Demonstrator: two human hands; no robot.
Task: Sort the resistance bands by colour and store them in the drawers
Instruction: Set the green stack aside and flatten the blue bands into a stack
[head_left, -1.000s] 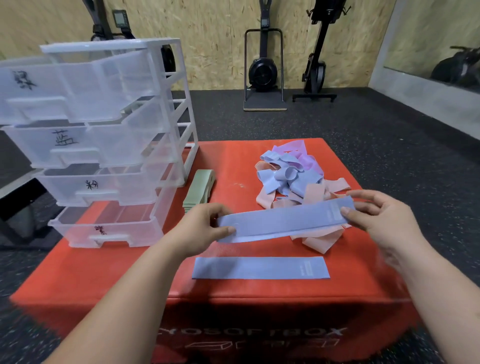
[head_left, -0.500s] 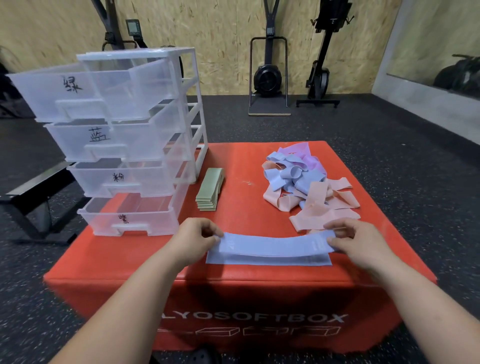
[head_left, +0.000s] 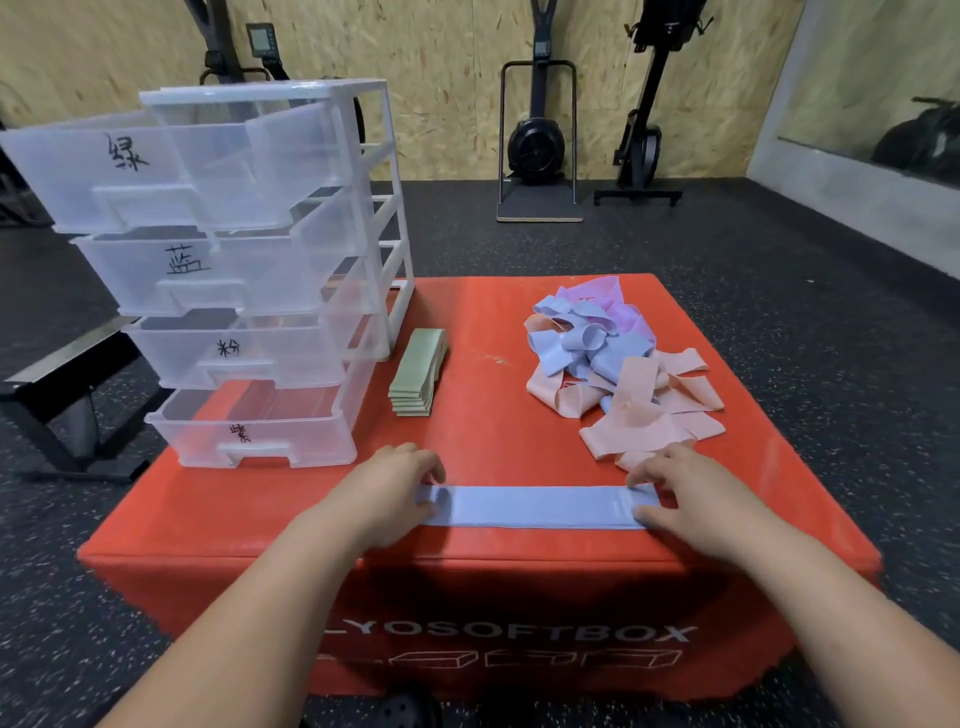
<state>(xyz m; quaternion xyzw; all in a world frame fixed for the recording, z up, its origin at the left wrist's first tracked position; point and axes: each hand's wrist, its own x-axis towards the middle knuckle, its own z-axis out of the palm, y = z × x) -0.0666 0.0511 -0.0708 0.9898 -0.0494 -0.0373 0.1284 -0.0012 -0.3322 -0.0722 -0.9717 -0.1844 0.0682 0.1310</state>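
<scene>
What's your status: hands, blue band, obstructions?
Left hand and right hand on the blue band's ends, grip unclear. Band flat at the red box's near edge. All four drawers pulled out; nothing blocks the way.
</scene>
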